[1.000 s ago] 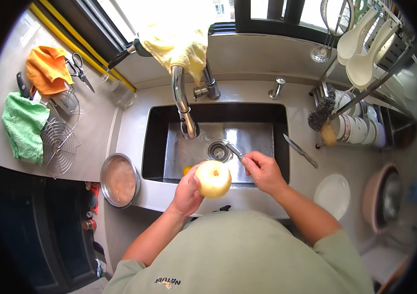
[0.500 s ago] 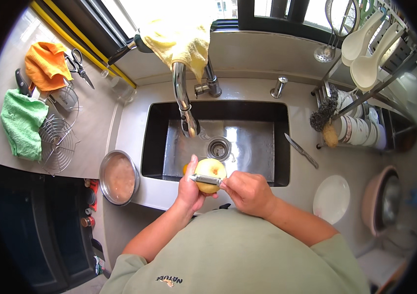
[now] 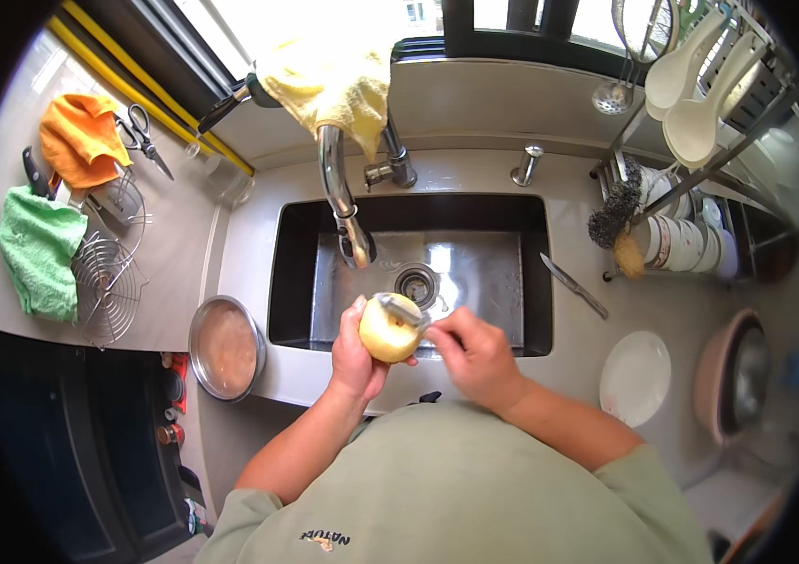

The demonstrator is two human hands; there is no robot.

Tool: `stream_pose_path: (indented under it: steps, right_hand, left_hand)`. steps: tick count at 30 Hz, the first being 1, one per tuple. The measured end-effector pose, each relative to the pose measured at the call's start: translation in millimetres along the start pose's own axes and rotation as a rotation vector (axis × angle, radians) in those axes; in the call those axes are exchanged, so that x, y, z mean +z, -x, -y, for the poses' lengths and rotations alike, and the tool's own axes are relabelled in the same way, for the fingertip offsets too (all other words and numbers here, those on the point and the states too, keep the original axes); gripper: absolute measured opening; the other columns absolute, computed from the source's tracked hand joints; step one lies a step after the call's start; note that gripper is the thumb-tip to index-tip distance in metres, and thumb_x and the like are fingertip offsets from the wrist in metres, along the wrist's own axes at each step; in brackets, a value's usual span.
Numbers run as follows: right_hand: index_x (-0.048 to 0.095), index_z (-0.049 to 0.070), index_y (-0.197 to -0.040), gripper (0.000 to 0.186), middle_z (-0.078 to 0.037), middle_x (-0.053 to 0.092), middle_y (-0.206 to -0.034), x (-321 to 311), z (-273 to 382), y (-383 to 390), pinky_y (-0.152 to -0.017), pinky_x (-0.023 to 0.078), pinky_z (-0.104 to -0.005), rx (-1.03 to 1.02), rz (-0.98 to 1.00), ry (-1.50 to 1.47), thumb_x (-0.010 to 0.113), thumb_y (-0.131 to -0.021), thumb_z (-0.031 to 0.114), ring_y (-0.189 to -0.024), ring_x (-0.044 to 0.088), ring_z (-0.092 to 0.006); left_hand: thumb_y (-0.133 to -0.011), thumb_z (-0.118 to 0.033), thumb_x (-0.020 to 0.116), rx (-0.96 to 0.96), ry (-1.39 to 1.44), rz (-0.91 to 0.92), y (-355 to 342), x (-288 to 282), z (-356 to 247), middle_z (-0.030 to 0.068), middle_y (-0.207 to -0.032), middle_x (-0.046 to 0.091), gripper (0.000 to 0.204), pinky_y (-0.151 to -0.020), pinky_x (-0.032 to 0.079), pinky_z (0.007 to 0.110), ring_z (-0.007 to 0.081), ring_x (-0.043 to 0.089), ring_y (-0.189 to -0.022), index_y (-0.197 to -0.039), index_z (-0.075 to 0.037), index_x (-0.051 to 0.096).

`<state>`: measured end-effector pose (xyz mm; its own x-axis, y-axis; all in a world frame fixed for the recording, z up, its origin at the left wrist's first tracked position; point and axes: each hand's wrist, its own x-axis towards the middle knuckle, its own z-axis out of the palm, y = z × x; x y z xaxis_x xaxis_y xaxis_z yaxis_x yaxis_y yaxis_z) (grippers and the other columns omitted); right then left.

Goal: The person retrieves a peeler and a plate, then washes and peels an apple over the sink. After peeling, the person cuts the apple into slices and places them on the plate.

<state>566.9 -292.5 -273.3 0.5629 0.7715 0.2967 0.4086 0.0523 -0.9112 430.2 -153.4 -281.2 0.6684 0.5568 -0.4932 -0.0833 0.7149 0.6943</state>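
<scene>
Above the near edge of the sink point(image 3: 272, 273), my left hand point(image 3: 353, 355) is wrapped round a round, pale yellow fruit point(image 3: 386, 336) with a dimple at its stem end. Whether it is an apple or a pear I cannot tell. A metal peeler point(image 3: 401, 308) lies across the fruit's upper face, its blade end touching or very close to the surface. My right hand point(image 3: 476, 357) grips the peeler's other end, slightly blurred, just right of the fruit. The fruit hides most of the left fingers.
Over the sink hangs a faucet point(image 3: 334, 183) draped with a yellow cloth point(image 3: 333, 85). A knife point(image 3: 574, 285) and a white plate point(image 3: 635, 379) lie to the right, below a dish rack point(image 3: 681, 240). At the left stand a metal bowl point(image 3: 227, 348) and a wire rack point(image 3: 108, 287).
The peeler has shifted up onto the fruit's far side and tilted. My right hand has risen a little with it. The fruit has turned slightly in my left hand.
</scene>
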Motion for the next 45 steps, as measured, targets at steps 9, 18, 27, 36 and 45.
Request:
stream_pose_path:
  steps: [9,18,27,36,45]
  right_hand:
    - [0.059,0.004,-0.095,0.017,-0.013,0.066,-0.074,-13.6,-77.2,6.0,-0.060,0.052,-0.0434,0.350,0.014,0.114,0.069,-0.101,0.016,-0.065,0.066,-0.0315]
    - [0.064,0.007,-0.096,0.007,-0.010,0.063,-0.078,-16.8,-12.2,-19.9,-0.059,0.054,-0.0403,-0.359,0.045,0.268,0.070,-0.096,0.009,-0.067,0.065,-0.0325]
    - [0.061,0.002,-0.097,0.014,-0.005,0.069,-0.076,-26.0,-36.7,-6.9,-0.062,0.052,-0.0298,0.360,-0.030,-0.200,0.070,-0.101,0.012,-0.069,0.065,-0.0114]
    - [0.063,0.005,-0.097,0.015,-0.010,0.066,-0.083,-1.6,7.1,1.4,-0.059,0.054,-0.0399,-0.257,0.040,0.172,0.077,-0.092,0.008,-0.070,0.068,-0.0304]
    - [0.064,0.008,-0.094,0.011,-0.009,0.063,-0.080,-0.4,-23.4,-5.1,-0.055,0.052,-0.0397,-0.348,-0.087,0.279,0.074,-0.090,0.006,-0.066,0.065,-0.0301]
  left_hand:
    - [-0.107,-0.053,0.032,0.181,0.000,0.022,10.6,18.4,-3.1,0.0173,-0.120,0.069,0.057,-0.066,0.064,0.048,0.0372,0.073,-0.103,-0.139,-0.010,0.052]
    - [-0.106,-0.059,0.025,-0.111,0.140,0.236,-3.9,-25.3,2.9,0.0206,-0.120,0.071,0.065,-0.050,0.060,0.041,0.0423,0.073,-0.093,-0.133,-0.010,0.059]
    - [-0.106,-0.070,0.030,-0.178,0.338,0.231,3.5,-2.5,-10.5,0.0221,-0.138,0.063,0.077,-0.079,0.067,0.052,0.0437,0.063,-0.126,-0.144,-0.007,0.053]
    - [-0.104,-0.070,0.041,-0.053,0.272,0.086,-7.4,10.3,5.9,0.0141,-0.127,0.069,0.071,-0.091,0.058,0.050,0.0332,0.069,-0.111,-0.135,-0.008,0.059]
    - [-0.103,-0.066,0.041,-0.028,0.146,-0.008,-14.8,11.2,10.7,0.0108,-0.110,0.071,0.061,-0.068,0.053,0.038,0.0284,0.070,-0.094,-0.124,-0.013,0.061]
